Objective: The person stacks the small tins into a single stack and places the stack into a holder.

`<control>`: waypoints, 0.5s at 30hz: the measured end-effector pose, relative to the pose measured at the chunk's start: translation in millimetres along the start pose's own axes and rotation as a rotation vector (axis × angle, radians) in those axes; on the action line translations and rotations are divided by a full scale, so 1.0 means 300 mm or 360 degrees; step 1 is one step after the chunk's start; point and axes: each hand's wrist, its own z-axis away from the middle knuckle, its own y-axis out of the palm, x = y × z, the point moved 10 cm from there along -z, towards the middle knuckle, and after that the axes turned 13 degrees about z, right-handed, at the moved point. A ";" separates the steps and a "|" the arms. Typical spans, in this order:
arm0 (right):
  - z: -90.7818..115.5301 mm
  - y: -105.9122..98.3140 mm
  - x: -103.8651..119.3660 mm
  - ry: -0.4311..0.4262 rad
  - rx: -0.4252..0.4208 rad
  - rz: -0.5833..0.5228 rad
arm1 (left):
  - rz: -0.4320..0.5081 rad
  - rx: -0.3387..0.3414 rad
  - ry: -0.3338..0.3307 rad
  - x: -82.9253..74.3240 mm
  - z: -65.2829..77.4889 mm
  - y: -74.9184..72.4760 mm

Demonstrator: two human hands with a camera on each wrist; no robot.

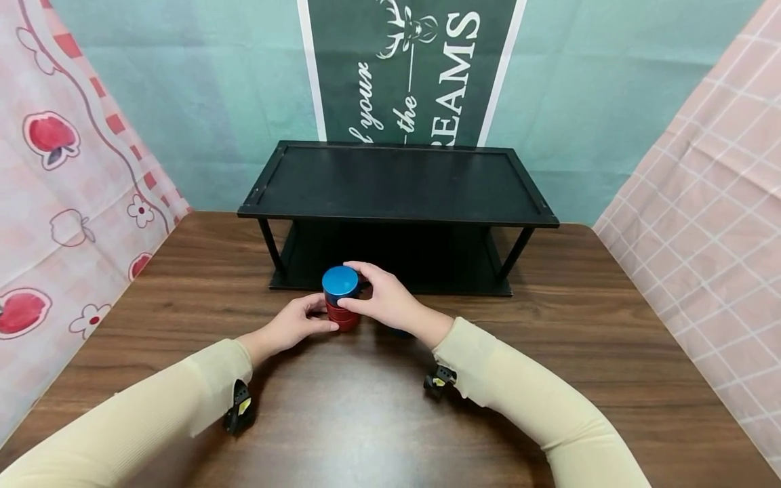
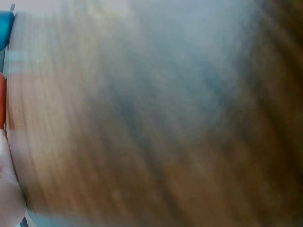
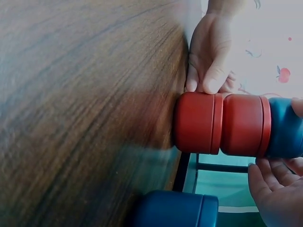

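Two red canisters stand stacked on the table, the lower red canister [image 3: 194, 123] and the upper red canister [image 3: 244, 125], with a blue canister [image 1: 340, 281] on top. My right hand [image 1: 387, 298] holds the blue canister between thumb and fingers. The left hand [image 1: 299, 322] is at the base of the stack, its thumb and fingers around the lower red canister; in the right wrist view its thumb touches that canister's side. Another blue canister [image 3: 173, 210] stands on the table beside the stack, mostly hidden under my right wrist in the head view. The left wrist view catches only slivers of the stack and left hand.
A black two-tier rack [image 1: 396, 183] stands at the back, just behind the stack. The brown wooden table [image 1: 579, 379] extends on both sides. Pink patterned cloths hang at left and right, a green cloth with a lettered banner behind.
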 end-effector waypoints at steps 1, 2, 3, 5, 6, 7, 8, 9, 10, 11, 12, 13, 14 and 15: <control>0.000 0.001 0.000 0.0000 0.0007 0.0002 | -0.0001 -0.0002 -0.0004 0.000 0.001 -0.001; 0.001 0.001 0.001 0.0002 0.0014 0.0003 | -0.0003 -0.0002 -0.0007 0.000 0.001 -0.001; 0.001 0.001 0.001 0.0005 0.0021 0.0006 | -0.0005 -0.0001 -0.0008 -0.001 0.002 -0.001; 0.002 0.000 -0.001 0.0016 0.0030 0.0016 | -0.0006 0.0007 -0.0006 -0.003 0.002 0.000; 0.002 -0.001 -0.001 0.0020 0.0032 0.0022 | -0.0001 0.0007 -0.0006 -0.003 0.002 0.001; 0.002 -0.001 0.000 0.0019 0.0038 0.0026 | 0.0003 0.0007 -0.0004 -0.003 0.002 0.000; 0.002 -0.001 0.001 0.0019 0.0044 0.0032 | 0.0004 0.0008 -0.0001 -0.004 0.003 0.000; 0.002 -0.001 0.001 0.0020 0.0054 0.0035 | 0.0005 0.0007 0.0000 -0.004 0.004 0.000; 0.002 -0.001 0.002 0.0020 0.0063 0.0037 | 0.0006 0.0006 -0.0002 -0.003 0.004 -0.001; 0.002 -0.001 0.003 0.0022 0.0073 0.0036 | 0.0006 0.0005 -0.0002 -0.003 0.005 -0.001; 0.002 -0.002 0.003 0.0023 0.0083 0.0031 | 0.0004 0.0004 0.0000 -0.003 0.005 -0.002; 0.004 -0.004 0.003 0.0022 0.0092 0.0025 | 0.0002 0.0004 -0.0002 -0.002 0.006 -0.002; 0.006 -0.007 0.002 0.0025 0.0099 0.0020 | 0.0000 0.0004 -0.0004 -0.002 0.007 -0.002; 0.009 -0.011 0.000 0.0027 0.0105 0.0015 | 0.0000 0.0001 -0.0008 -0.001 0.007 -0.002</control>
